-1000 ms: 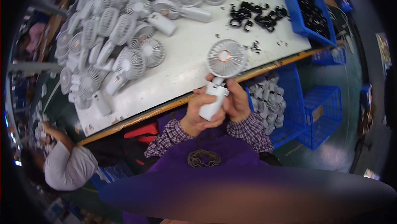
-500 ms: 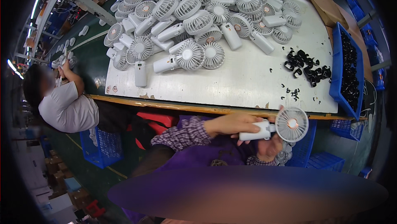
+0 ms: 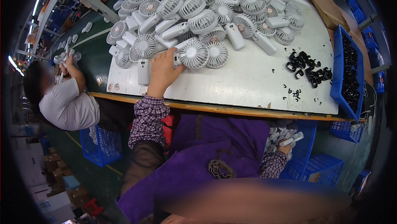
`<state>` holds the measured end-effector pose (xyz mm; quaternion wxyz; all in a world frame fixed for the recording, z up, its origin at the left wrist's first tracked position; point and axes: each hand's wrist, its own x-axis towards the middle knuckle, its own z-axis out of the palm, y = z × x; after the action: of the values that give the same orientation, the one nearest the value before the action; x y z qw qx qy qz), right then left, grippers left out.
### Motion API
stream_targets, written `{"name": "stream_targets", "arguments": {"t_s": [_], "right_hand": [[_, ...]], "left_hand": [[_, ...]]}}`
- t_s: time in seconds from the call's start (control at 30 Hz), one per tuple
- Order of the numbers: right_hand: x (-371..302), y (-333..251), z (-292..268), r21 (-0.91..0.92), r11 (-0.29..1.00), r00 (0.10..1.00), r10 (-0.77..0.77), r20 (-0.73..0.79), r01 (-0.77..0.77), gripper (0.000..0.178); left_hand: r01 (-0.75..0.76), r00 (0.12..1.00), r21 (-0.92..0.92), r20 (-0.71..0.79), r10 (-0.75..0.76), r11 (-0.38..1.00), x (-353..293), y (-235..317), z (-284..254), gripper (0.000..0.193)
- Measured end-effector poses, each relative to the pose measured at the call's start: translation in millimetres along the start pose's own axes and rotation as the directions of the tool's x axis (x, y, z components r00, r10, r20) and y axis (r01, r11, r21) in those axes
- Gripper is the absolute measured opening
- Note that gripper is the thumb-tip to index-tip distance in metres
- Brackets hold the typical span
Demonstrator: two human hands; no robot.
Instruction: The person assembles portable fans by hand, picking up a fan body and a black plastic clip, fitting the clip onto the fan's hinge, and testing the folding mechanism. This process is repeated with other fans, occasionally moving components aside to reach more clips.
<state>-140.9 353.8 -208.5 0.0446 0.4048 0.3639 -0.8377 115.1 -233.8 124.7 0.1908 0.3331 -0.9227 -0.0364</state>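
At the front of the pile, my left hand [image 3: 164, 73] is wrapped over the handle of a white handheld fan [image 3: 194, 54], whose round grille points right. Another white fan lies just left of that hand, its handle [image 3: 143, 71] toward the table's front edge. Low on the right, my right hand [image 3: 284, 147] is closed around the end of a white handheld fan [image 3: 292, 139] above a blue basket [image 3: 304, 141] that contains more white fans. The fingers of this hand are small and partly hidden.
A large heap of white fans [image 3: 215, 10] covers the back of the white table [image 3: 231, 85]. Small black curved parts [image 3: 308, 67] lie at the right, beside a blue tray [image 3: 337, 71] full of them. A person [image 3: 68, 102] works at the left.
The fan that both hands held before me has gone down right to the basket with my right hand. My left hand has moved left and up onto another fan at the pile.
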Motion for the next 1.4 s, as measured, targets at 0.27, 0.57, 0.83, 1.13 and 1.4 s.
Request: {"name": "stream_targets", "arguments": {"t_s": [0.27, 0.57, 0.83, 1.13, 1.4], "right_hand": [[29.2, 10.1, -44.0, -0.187, 0.977, 0.97, 0.052, -0.238, -0.099, 0.024], [-289.8, -18.1, 223.9, -0.247, 0.726, 0.539, -0.198, 0.819, 0.642, 0.029], [-346.3, 19.3, 287.0, -0.073, 0.334, 0.163, -0.252, 0.954, 0.94, 0.039], [-304.2, 35.3, 294.2, -0.409, 0.689, 0.394, 0.191, 0.899, 0.598, 0.028], [-210.3, -11.9, 378.5, -0.566, -0.31, 0.477, -0.32, 0.819, 0.764, 0.04]], "left_hand": [[0.055, 0.998, -0.319, -0.008, -0.06, 0.946, -4.8, 17.8, -11.2, 0.043], [-0.218, 0.956, -0.592, 0.029, 0.291, 0.776, -29.3, 160.0, 30.6, 0.044], [0.118, 0.877, -0.892, 0.3, 0.375, 0.437, -45.3, 205.4, 47.0, 0.044], [0.261, 0.867, -0.768, 0.452, 0.207, 0.586, -47.8, 195.2, 51.6, 0.036], [0.673, 0.724, -0.714, 0.585, 0.365, -0.192, -28.6, 171.4, 42.3, 0.025]]}}
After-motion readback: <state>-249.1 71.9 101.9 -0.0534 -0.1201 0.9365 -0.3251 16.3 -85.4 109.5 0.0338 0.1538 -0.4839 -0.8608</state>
